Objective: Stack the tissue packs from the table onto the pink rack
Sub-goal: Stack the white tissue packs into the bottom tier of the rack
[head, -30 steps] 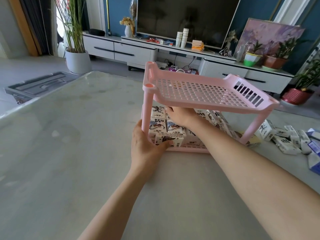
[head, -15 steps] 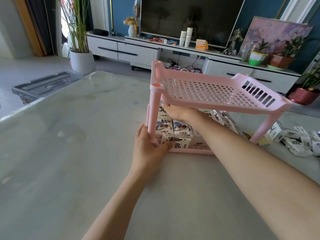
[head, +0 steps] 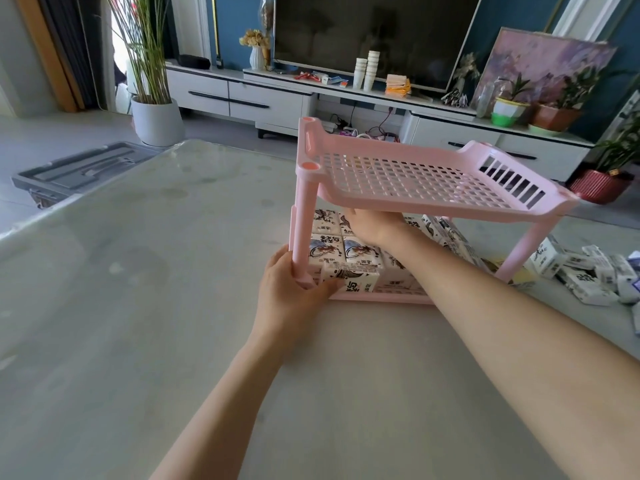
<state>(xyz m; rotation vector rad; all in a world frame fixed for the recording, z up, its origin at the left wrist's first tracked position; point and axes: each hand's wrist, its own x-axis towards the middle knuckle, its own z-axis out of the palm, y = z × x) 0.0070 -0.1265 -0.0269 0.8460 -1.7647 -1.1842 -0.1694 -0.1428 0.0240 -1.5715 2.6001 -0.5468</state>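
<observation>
The tissue packs point(head: 360, 252) sit two high on the bottom shelf of the pink rack point(head: 408, 178), small printed ends facing me, long axes running back under the top shelf. One front pack point(head: 349, 284) lies crosswise along the rack's front edge. The left hand point(head: 291, 299) curls its fingers round the foot of the rack's near-left post point(head: 304, 220), thumb against that front pack. The right hand point(head: 374, 226) lies on the stack under the top shelf; I cannot tell its grip. Loose packs point(head: 585, 271) lie scattered on the table point(head: 138, 306), right of the rack.
</observation>
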